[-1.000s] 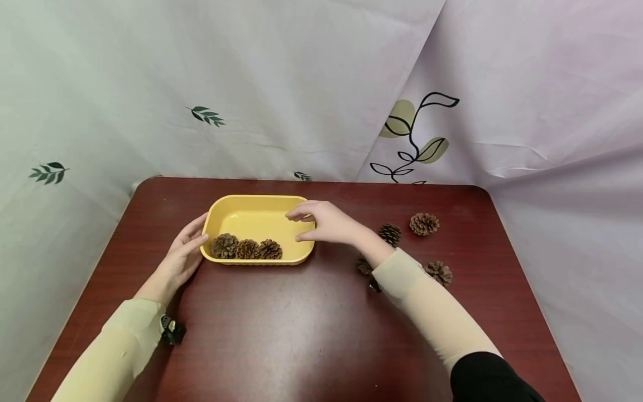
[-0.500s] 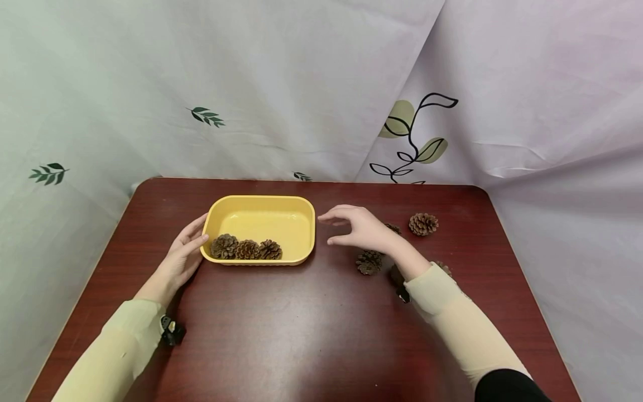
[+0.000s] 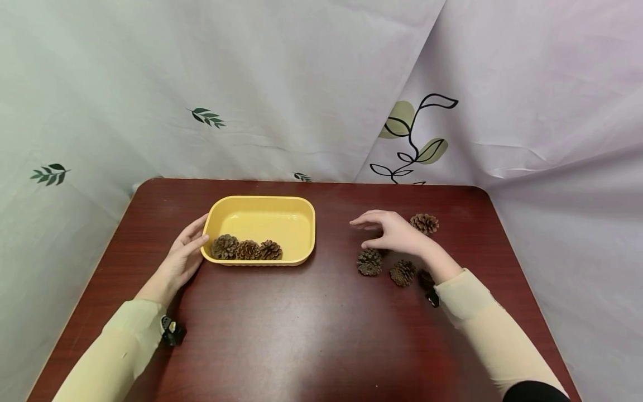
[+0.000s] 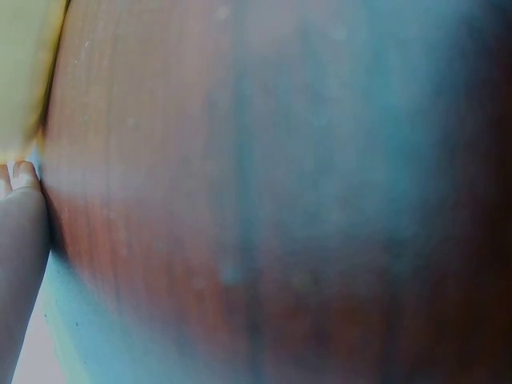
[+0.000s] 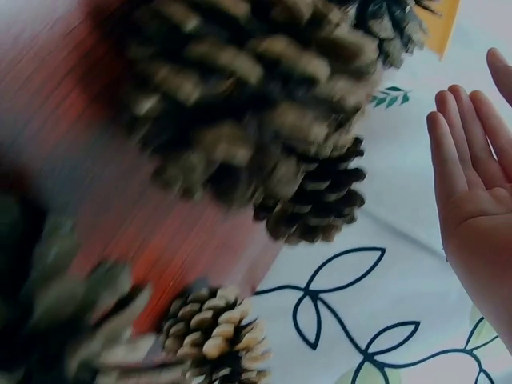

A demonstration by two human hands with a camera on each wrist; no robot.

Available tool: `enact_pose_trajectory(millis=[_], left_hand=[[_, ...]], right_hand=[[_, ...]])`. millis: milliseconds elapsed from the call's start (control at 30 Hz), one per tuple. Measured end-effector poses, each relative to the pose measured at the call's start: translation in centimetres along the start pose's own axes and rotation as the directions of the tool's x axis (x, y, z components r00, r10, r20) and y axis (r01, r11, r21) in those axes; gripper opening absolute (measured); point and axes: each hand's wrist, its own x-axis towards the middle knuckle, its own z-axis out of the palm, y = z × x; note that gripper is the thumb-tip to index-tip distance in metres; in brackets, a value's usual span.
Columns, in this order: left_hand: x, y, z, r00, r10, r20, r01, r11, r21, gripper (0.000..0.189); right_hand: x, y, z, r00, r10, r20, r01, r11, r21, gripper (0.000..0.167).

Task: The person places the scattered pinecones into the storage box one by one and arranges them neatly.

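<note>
A yellow rectangular tray (image 3: 291, 234) lies toward the back left of the table. Three pine cones (image 3: 248, 249) sit in a row along its near wall. My left hand (image 3: 183, 254) rests against the tray's left end, fingers fairly straight along the outside and the thumb tip at the rim. My right hand (image 3: 394, 231) hovers at the loose pine cones (image 3: 370, 262), its fingers loosely bent and nothing in them. A brown pine cone (image 3: 403, 273) lies nearer me, below the wrist. Another pine cone (image 3: 425, 223) lies behind the hand. My right hand and forearm cover part of this area.
The dark red wooden table (image 3: 281, 335) ends at the back against a pale cloth (image 3: 276, 84) with leaf prints. Small dark wrist cameras (image 3: 172, 330) sit under both wrists. Several pine cones (image 5: 256, 88) loom large and blurred in the right wrist view.
My right hand has withdrawn from over the tray's right end and moved right to the loose pine cones. My left hand, the tray and its three pine cones have stayed in place.
</note>
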Motion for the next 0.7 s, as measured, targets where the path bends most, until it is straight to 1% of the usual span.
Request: enact_pose_trajectory(millis=[233,467,700], left_hand=[[0.0,0.0,0.2,1.0,-0.002,-0.007,0.002,1.0,0.012,0.051],[0.1,-0.1,0.2,1.0,-0.007,-0.007,0.008,1.0,0.005,0.052],[0.1,0.0,0.0,1.0,-0.007,-0.015,0.007,1.0,0.007,0.053]], right_hand=[[-1.1,0.7,-0.6,0.999,-0.003,0.038,0.004,1.0,-0.03,0.054],[-2.0,1.4,-0.7,0.996,-0.03,0.089,0.04,0.992,-0.116,0.053],[-2.6,1.6,-0.6,0.991,-0.025,0.134,0.046,0.987,-0.153,0.055]])
